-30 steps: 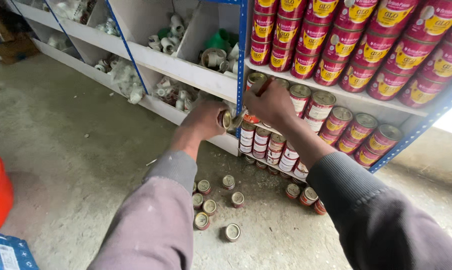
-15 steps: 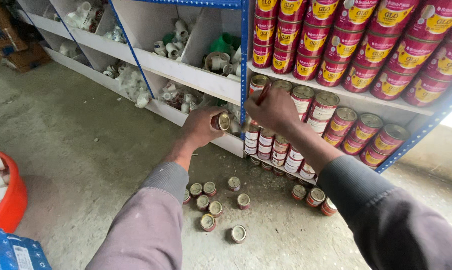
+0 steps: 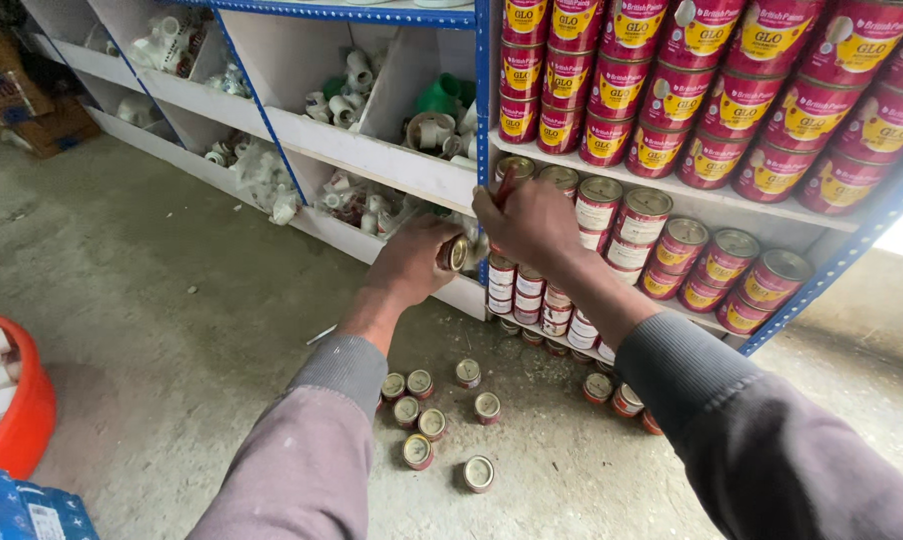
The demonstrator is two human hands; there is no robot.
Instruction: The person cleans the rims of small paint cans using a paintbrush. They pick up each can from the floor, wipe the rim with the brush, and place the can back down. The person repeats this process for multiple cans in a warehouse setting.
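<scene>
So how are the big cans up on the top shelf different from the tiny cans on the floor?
The big cans are much larger than the tiny cans. The big cans lie stacked on their sides on the top shelf; the tiny cans stand upright, loosely scattered on the floor. The big ones show red and yellow labels, the tiny ones mostly their lids. Both are round metal tins.

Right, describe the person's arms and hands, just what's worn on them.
Both arms wear long sleeves of soft knit fabric. The left sleeve looks greyish mauve with a ribbed grey cuff at the wrist. The right sleeve looks darker grey, its cuff pushed partway up the forearm. The left hand and right hand are bare: no gloves, rings or watch visible.
</scene>
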